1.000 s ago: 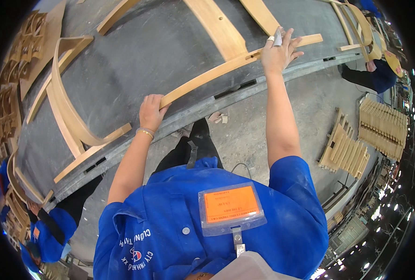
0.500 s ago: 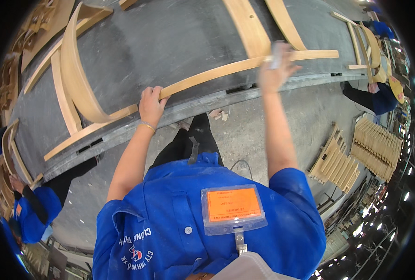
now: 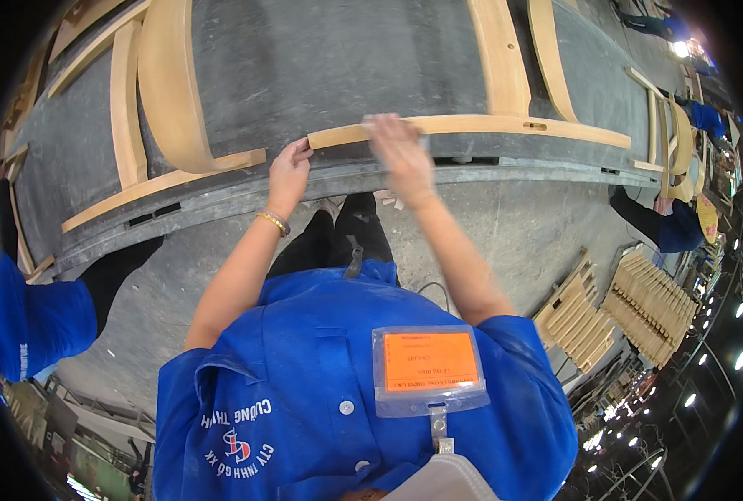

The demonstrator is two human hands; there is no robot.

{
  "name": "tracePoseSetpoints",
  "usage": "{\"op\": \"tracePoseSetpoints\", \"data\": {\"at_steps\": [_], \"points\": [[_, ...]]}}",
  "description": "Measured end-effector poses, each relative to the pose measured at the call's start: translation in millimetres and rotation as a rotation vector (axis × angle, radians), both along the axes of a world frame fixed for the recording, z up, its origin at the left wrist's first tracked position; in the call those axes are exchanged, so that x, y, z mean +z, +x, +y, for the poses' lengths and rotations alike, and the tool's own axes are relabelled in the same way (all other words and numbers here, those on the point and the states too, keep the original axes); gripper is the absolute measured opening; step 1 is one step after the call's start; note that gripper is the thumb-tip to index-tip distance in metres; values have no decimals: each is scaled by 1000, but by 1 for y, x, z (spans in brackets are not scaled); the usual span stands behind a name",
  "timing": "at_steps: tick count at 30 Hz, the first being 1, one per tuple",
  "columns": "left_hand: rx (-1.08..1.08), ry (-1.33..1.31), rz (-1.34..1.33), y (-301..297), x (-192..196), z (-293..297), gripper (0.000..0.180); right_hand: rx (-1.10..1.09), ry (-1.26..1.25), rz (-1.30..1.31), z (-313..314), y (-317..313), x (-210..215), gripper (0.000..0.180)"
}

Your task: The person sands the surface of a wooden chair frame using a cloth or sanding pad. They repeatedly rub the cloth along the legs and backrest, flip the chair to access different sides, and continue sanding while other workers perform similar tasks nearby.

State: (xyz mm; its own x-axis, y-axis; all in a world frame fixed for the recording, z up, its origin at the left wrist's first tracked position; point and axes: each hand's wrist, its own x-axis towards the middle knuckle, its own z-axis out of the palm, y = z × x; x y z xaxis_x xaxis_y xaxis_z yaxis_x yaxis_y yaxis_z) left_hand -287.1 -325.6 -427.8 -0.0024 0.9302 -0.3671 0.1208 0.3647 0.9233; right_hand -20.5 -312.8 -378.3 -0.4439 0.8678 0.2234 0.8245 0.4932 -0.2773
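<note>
A long, slightly curved pale wooden rail (image 3: 471,124) lies along the near edge of the grey worktable. My left hand (image 3: 288,177) grips its left end between thumb and fingers. Over the rail's left part lies my right hand (image 3: 403,163), smeared by motion; whatever may be under its fingers is hidden. A slot shows in the rail's top to the right. Behind it, a wide flat wooden board (image 3: 502,63) meets the rail, with a narrower curved wooden piece (image 3: 552,63) beside it. To the left stands another wooden frame with a broad curved piece (image 3: 167,83).
The grey worktable (image 3: 329,67) has slots along its front edge. One co-worker in blue (image 3: 45,309) is at the left, another person (image 3: 680,217) at the far right. Stacked wooden parts (image 3: 651,305) stand on the concrete floor (image 3: 505,221) to the right.
My right hand has swept left along the rail, from near the board toward my left hand. A pale flat thing that showed at its fingers is no longer visible. The view has shifted.
</note>
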Motion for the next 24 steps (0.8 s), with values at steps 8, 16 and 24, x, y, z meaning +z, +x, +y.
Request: {"op": "tracePoseSetpoints", "data": {"at_steps": [8,16,24], "points": [[-73,-270,-3,-4,9,26,58,-296,219,-13,14,47,19,84],[41,-362,-273,-4,30,25,98,240,-92,-1,2,-54,-22,64],[56,-360,-261,-1,29,22,102,-38,45,-76,7,31,14,68]]}}
